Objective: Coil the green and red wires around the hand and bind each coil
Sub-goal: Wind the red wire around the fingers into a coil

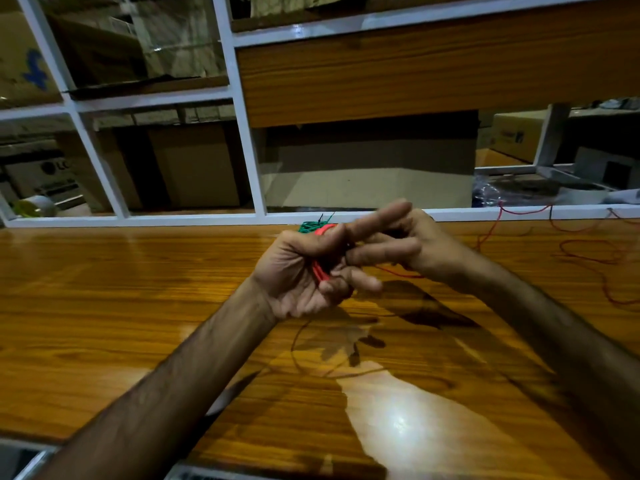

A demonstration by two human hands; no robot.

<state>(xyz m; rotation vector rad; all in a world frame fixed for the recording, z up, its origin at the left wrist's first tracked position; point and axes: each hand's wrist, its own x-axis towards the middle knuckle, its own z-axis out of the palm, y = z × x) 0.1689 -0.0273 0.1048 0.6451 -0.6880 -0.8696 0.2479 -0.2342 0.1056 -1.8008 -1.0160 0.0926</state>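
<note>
My left hand is held palm-up above the wooden table, with red wire looped in several turns around its fingers. Just right of it, my right hand pinches the same red wire; a strand runs from under it at the right. The loose rest of the red wire trails in curls over the table's right side. A green wire coil lies on the table just behind my left hand, mostly hidden by it.
The glossy wooden table ends at a white frame along its far edge. Behind the frame stand cardboard boxes and a wooden panel. A roll of tape sits at the far left.
</note>
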